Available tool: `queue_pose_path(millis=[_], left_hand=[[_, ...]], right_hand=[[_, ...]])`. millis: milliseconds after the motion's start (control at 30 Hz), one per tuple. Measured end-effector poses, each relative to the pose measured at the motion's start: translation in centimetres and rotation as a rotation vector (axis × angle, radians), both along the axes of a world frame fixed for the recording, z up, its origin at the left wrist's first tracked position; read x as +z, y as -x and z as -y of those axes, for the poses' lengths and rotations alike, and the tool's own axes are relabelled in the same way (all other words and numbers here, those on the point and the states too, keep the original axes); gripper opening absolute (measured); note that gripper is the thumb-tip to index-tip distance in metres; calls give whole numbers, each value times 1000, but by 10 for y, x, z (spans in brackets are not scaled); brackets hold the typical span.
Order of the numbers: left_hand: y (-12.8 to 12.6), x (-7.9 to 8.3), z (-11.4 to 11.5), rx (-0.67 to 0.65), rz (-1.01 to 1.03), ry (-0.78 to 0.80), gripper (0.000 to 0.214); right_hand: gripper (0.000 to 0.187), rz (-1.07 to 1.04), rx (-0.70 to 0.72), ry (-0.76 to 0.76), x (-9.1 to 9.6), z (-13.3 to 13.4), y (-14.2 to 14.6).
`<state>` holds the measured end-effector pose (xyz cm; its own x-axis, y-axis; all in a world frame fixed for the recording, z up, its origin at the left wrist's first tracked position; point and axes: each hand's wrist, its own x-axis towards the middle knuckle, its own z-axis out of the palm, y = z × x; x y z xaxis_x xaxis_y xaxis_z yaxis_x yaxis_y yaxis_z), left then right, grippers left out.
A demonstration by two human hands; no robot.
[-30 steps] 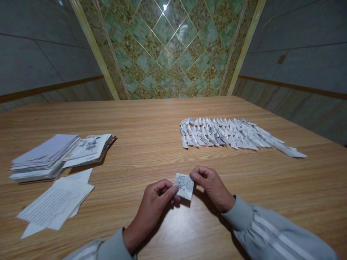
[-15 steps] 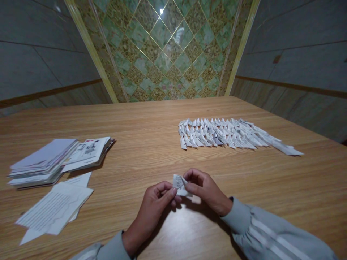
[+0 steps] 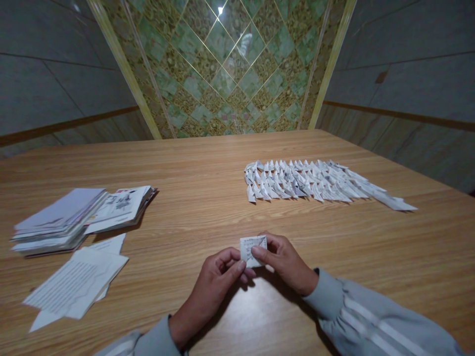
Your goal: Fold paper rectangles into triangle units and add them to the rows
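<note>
Both my hands pinch one small folded piece of printed paper point(image 3: 253, 247) just above the wooden table point(image 3: 208, 207), near its front edge. My left hand point(image 3: 217, 282) grips the paper's lower left side with thumb and fingers closed. My right hand point(image 3: 284, 262) holds its right side, fingers curled over the top edge. Grey sleeves with white stripes cover both forearms.
Rows of several small folded paper pieces point(image 3: 308, 182) lie on the table to the right, beyond my hands. A stack of printed booklets point(image 3: 77, 215) sits at the left, with loose printed sheets point(image 3: 76, 284) in front of it. Tiled walls rise behind the table.
The paper piece was a wider flat shape held between spread hands; my hands have come closer together and the piece is now folded smaller and more squared.
</note>
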<state>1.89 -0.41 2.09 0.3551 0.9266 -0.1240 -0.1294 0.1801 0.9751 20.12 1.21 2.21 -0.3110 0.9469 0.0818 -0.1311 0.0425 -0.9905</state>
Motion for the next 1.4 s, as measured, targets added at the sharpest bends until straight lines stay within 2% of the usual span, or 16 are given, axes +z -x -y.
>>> queue_pose_path(millis=[100, 200, 333, 400, 467, 567, 667, 733, 800, 900, 967, 1100, 1200, 1300, 1400], left_hand=[[-1, 0, -1, 40, 33, 0, 32], [-2, 0, -2, 86, 68, -10, 33], [-5, -3, -1, 18, 81, -1, 36], [-5, -5, -1, -23, 61, -28, 30], [-4, -7, -1, -19, -18, -107, 22], [3, -7, -5, 76, -236, -285, 16], [10, -3, -9, 227, -472, -510, 34], [14, -1, -12, 267, -588, -716, 36], [16, -1, -13, 229, -666, -899, 32], [16, -2, -13, 127, -819, -1030, 15], [16, -4, -12, 55, -958, -1052, 2], [15, -6, -10, -71, -1141, -1013, 8], [16, -6, -9, -99, -1157, -945, 13], [17, -5, -10, -88, -1162, -887, 17], [19, -4, -12, -98, -1166, -863, 13]], right_hand=[[35, -30, 25, 23, -2, -2, 0], [39, -25, -13, 24, -5, -1, 2], [32, -29, 2, 35, -6, 4, 7], [27, 42, -13, -22, -4, 6, 7], [18, 200, -85, -152, -1, 6, 6], [5, 468, -241, -427, 3, 3, 0], [9, 728, -375, -738, 7, -2, -7], [11, 893, -385, -885, 9, -3, -9], [13, 1027, -348, -974, 10, -2, -8], [19, 1142, -275, -1048, 8, 2, -4], [20, 1174, -211, -1058, 6, 4, -2], [17, 1183, -61, -1000, 1, 3, -4], [10, 1128, 3, -865, -1, 0, -9], [6, 1034, -1, -714, -3, -4, -13], [4, 981, 3, -630, -6, -7, -15]])
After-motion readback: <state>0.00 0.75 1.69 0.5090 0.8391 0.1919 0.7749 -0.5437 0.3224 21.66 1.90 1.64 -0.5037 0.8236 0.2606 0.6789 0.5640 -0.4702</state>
